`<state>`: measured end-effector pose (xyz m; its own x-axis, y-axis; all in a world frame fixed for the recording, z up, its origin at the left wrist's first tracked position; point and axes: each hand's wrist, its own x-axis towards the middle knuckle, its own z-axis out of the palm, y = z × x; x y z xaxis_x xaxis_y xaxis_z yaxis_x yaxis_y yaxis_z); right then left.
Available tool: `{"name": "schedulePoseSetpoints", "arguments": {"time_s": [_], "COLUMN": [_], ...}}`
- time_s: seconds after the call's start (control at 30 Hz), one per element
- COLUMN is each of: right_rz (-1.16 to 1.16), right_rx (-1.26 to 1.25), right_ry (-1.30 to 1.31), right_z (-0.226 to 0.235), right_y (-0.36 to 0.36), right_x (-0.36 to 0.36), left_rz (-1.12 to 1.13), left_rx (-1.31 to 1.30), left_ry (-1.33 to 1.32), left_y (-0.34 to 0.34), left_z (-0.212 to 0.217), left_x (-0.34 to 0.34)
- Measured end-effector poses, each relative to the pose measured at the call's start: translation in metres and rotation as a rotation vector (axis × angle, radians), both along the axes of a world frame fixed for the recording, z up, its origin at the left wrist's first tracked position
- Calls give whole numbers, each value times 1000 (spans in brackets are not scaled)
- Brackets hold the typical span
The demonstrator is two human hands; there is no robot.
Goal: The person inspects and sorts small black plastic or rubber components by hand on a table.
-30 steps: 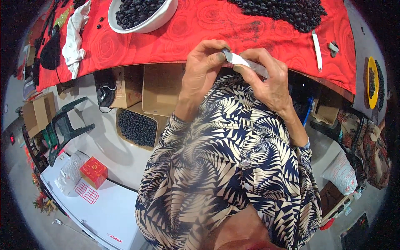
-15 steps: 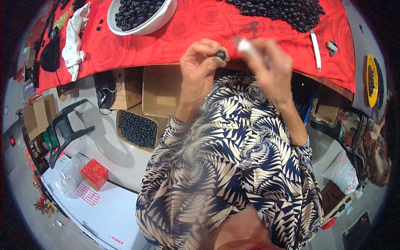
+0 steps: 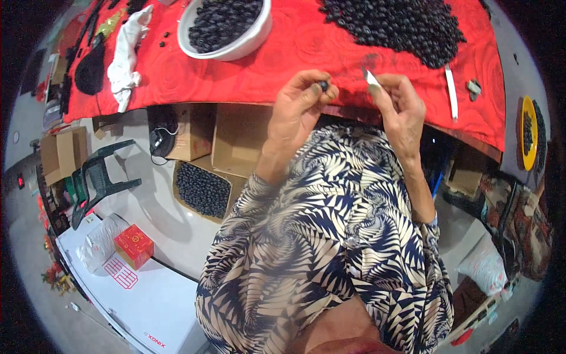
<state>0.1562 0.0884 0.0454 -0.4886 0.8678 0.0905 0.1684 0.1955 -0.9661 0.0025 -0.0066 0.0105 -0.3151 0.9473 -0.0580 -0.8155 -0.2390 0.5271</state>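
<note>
My left hand [image 3: 296, 107], raised at the near edge of the red-covered table, pinches one small round black bead [image 3: 323, 85] between thumb and fingers. To its right, my right hand [image 3: 403, 111] is closed on a slim white tool with a thin dark tip [image 3: 371, 80]. That tip points up and left and is apart from the bead. The tool's exact kind cannot be made out. Beyond my hands, a white bowl [image 3: 266, 29] is heaped with similar black beads, and a wide pile of black beads [image 3: 407, 29] covers the far right of the cloth.
A white stick [image 3: 451, 94] and a small grey object [image 3: 473, 88] lie on the red cloth [image 3: 159, 74] at right. At left is a crumpled white cloth [image 3: 125, 59]. Beneath the table is a carton of black beads [image 3: 203, 190]; a dark green chair [image 3: 106, 177] stands left.
My right hand has drawn slightly right and down, and its tool shows more sharply. My left hand still pinches the bead. The whole view has shifted, with the table now lower and to the right.
</note>
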Motion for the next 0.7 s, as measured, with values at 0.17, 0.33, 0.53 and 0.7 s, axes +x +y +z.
{"name": "schedulePoseSetpoints", "arguments": {"time_s": [0.17, 0.33, 0.53, 0.7], "right_rz": [7, 3, 1, 10], "right_rx": [-14, -32, -40, -69], "right_ry": [-5, 24, 39, 100], "right_z": [-2, -4, -6, -8], "right_y": [-3, -3, -5, -5], "right_x": [7, 13, 18, 17], "left_rz": [5, 298, 662, 907], "left_rx": [112, 138, -261, -316], "left_ry": [64, 574, 1158, 1738], "left_y": [2, 8, 22, 40], "left_z": [11, 44, 81, 77], "left_x": [-18, -64, -118, -157]}}
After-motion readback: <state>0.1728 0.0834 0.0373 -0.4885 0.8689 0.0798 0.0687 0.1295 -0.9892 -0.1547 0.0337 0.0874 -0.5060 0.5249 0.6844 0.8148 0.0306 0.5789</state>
